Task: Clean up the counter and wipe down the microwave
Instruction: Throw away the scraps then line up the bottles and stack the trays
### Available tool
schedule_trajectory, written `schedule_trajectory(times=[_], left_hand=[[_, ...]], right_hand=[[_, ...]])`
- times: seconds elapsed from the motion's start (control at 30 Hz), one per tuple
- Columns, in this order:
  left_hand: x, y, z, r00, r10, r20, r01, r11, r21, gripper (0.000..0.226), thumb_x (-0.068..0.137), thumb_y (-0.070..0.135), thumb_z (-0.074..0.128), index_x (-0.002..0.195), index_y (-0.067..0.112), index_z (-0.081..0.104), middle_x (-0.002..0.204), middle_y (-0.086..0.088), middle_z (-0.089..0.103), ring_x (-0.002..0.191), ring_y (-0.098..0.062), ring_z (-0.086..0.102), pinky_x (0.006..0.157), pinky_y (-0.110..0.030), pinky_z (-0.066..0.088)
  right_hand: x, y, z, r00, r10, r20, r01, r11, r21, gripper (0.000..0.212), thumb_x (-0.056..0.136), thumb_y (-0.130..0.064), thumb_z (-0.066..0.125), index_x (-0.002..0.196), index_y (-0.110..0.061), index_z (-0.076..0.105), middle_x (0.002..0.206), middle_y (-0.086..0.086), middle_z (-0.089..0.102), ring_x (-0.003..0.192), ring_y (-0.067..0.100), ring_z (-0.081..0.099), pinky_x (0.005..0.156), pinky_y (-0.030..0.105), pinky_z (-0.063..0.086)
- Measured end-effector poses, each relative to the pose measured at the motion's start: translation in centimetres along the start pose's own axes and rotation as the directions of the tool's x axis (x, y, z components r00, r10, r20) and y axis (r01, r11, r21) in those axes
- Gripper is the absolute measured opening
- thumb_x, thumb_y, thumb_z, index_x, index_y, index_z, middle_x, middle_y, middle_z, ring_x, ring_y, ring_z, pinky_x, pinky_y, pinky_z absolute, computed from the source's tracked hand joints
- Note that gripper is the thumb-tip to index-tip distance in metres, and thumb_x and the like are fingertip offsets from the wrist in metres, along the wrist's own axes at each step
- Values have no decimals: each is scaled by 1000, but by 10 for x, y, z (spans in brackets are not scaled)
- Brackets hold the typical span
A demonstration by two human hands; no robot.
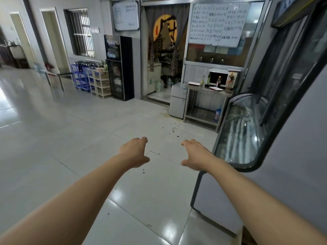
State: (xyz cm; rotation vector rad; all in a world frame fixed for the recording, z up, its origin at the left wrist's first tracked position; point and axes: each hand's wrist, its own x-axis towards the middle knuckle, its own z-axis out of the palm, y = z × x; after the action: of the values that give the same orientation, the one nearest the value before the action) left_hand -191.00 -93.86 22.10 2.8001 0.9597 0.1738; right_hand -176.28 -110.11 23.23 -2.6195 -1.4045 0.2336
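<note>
Reaching forward: left hand (134, 152), right hand (195, 154) empty, loosely curled; bottles (219, 81) before microwave (218, 76).

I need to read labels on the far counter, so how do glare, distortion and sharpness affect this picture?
Head view: wide-angle bending curves the freezer edge; ceiling lights glare off the floor tiles; the microwave and the bottles are small and soft, labels unreadable; both hands are sharp.

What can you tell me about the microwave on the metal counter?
The microwave is a small white box with a dark front window, standing upright at the back of the steel counter, far across the room. Bottles stand in front of it and a tall printed carton stands beside it. Details are too small to see. Neither hand is near it.
</note>
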Motion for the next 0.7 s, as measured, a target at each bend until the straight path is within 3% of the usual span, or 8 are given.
schedule_trajectory(times=[0.43,0.7], left_hand=[[188,-49,-16,999,40,-6,-39,997,73,58,82,33,64,131,15,38,122,-5,53,109,-25,52,87,-35,45],[317,-73,-23,999,42,-22,-41,999,35,61,82,35,65,133,17,37,125,-5,52,111,-25,52,86,-35,44]], right_hand=[[205,-11,-10,1000,-4,-24,5,999,39,70,86,-28,63,144,-17,27,146,4,31,131,25,35,103,40,40],[332,3,-39,997,-2,-76,2,1000,1,70,85,-30,64,144,-17,28,146,6,32,133,26,33,105,41,38]])
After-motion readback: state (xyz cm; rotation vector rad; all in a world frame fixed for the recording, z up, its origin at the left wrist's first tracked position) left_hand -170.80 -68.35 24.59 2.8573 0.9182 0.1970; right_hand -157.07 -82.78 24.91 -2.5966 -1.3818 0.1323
